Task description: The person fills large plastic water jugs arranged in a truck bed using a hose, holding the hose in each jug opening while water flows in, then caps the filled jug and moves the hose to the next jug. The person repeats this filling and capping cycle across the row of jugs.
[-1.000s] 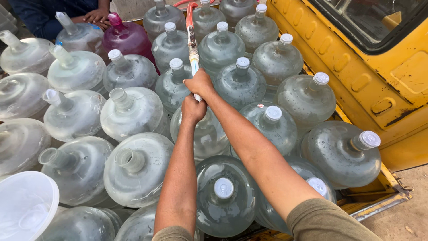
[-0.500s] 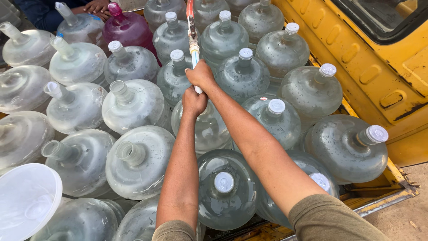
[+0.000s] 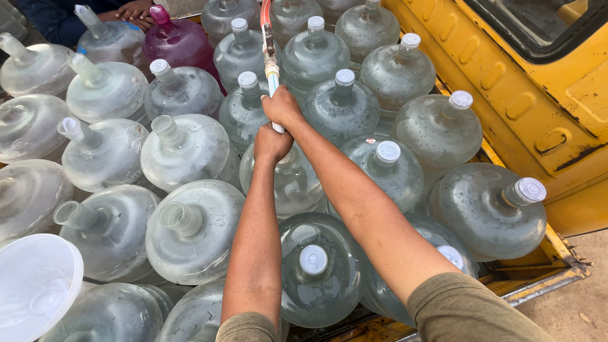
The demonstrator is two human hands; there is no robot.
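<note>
- Both my hands are stacked on the hose nozzle (image 3: pixel 273 79). Right hand (image 3: pixel 282 107) is higher up, fingers wrapped tight around the pale tube part just under the metal fitting. Left hand (image 3: pixel 272 144) sits right below it, touching it, fist closed around the tip end.
- The nozzle's long axis runs nearly straight up the frame, away from me, and carries on into a red hose (image 3: pixel 265 12) that leaves at the top edge. So the thing lies between and above my fingers, pointing down toward the jug under my left fist.
- That jug (image 3: pixel 288 183) is directly below the left hand. Its neck is hidden by the fist, so I can't tell if the tip is actually in the mouth or just over it.
- Nearer hand to the jug mouth: the left one, easily. The right is more of a steadying grip further up.
- Counting, roughly: one nozzle, one hose, one magenta jug (image 3: pixel 180 41), and somewhere past twenty clear jugs packed touching each other. About eleven wear white caps (image 3: pixel 313 259), mostly on the right; the ones on the left have open necks (image 3: pixel 179 217).
- A white funnel-ish bowl (image 3: pixel 35 288) sits bottom left, well apart from my hands.
- Someone else's hand (image 3: pixel 136 9) shows at the top left by the magenta jug.
- Yellow truck body (image 3: pixel 506 82) runs along the right side.
</note>
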